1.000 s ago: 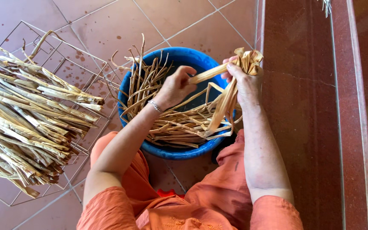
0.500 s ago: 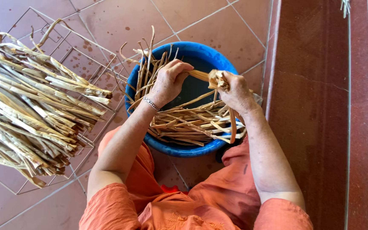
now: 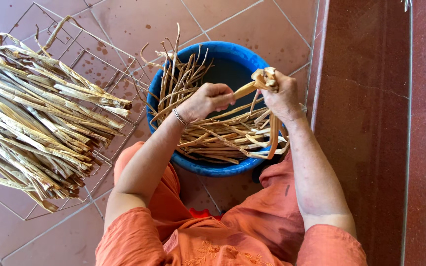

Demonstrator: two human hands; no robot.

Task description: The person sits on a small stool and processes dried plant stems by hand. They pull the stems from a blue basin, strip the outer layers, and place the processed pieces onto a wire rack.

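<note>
Both hands above blue tub (image 3: 252, 165): right hand (image 3: 283, 98) closed on folded leaf strip (image 3: 265, 79), left hand (image 3: 208, 100) pinches its end; strip axis approx. left-right. Open floor (image 3: 139, 19) beyond the tub.

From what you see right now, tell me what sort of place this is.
Probably a home patio or porch used for craft work: a terracotta tile floor beside a red stone step, a blue basin of soaking plant strips, and a wire rack piled with dried strips.

Tan dried leaf strip (image 3: 246, 89), coiled, above basin
</note>
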